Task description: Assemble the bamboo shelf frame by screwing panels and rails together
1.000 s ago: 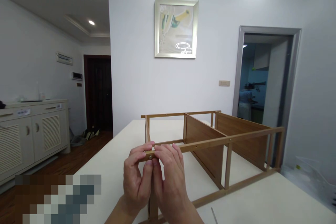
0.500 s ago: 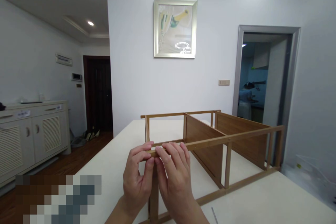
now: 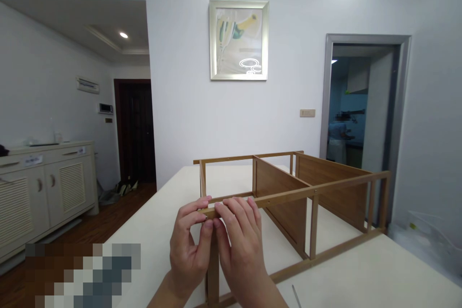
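Note:
A brown wooden shelf frame (image 3: 288, 196) lies on its side across the white table (image 3: 162, 221), with solid panels between its rails. My left hand (image 3: 190, 243) is closed at the near left corner, thumb and fingertips against the end of the top rail. Whether a small part sits between those fingertips is hidden. Right beside it, my right hand (image 3: 241, 240) wraps over the same rail, fingers on top and thumb on the near side. A thin metal rod (image 3: 296, 296) lies on the table at the bottom edge, partly cut off.
On the left stands a white cabinet (image 3: 68, 180) with louvred doors. A framed picture (image 3: 238, 41) hangs on the wall ahead. Through the doorway (image 3: 329, 96) on the right, a person (image 3: 337, 137) stands in another room. Clear plastic wrapping (image 3: 422, 240) lies beyond the table's right side.
My left index fingertip has shifted slightly at the rail end, showing a bit more of the wood. The right hand and the frame have stayed in place.

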`<action>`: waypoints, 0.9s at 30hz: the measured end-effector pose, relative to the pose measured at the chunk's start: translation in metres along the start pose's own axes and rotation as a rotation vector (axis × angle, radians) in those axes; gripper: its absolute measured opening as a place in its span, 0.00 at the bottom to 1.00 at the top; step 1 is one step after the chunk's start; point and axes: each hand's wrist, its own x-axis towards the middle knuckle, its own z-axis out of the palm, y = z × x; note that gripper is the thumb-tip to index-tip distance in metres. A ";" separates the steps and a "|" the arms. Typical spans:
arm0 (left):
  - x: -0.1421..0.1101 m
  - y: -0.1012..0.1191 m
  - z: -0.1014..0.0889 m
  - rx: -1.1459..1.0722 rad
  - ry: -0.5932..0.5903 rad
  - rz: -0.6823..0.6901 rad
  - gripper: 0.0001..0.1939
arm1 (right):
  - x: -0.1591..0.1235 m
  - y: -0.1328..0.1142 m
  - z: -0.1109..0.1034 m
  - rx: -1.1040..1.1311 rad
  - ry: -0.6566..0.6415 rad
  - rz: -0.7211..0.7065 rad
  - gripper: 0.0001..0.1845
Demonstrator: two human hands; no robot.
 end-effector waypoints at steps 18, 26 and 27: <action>0.002 0.004 -0.004 0.073 -0.020 0.016 0.15 | 0.002 -0.001 -0.001 0.033 0.004 0.008 0.14; 0.003 0.001 -0.001 -0.049 0.010 0.019 0.14 | 0.001 -0.001 -0.002 0.036 -0.009 0.000 0.15; 0.003 0.001 -0.001 -0.030 0.010 0.014 0.13 | 0.001 -0.001 -0.001 0.039 -0.009 0.001 0.15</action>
